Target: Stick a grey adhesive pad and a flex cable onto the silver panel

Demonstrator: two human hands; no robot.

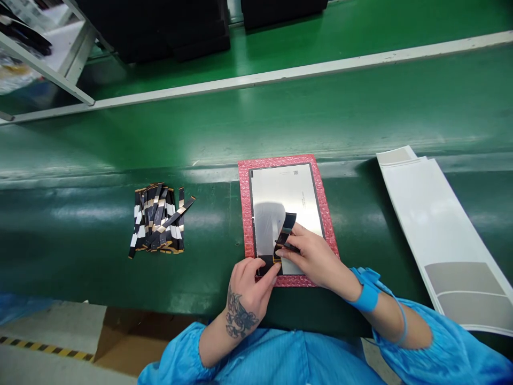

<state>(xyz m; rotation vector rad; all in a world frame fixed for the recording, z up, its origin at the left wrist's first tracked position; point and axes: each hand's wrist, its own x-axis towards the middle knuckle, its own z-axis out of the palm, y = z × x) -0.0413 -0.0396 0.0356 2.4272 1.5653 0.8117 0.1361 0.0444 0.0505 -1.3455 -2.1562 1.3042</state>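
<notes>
The display panel (286,206) lies face-down on a pink foam pad (244,214) for cushioning — left hand (248,289) pins its near edge with closed fingertips, right hand (316,259) pinches the flex cable (285,235) folded over its back — spare cables (158,219) piled well apart.

Pink bubble wrap (245,214) under a silver panel (286,195); black-and-white striped strips (158,220); green belt (80,214); blue wrist strap (366,294).
</notes>
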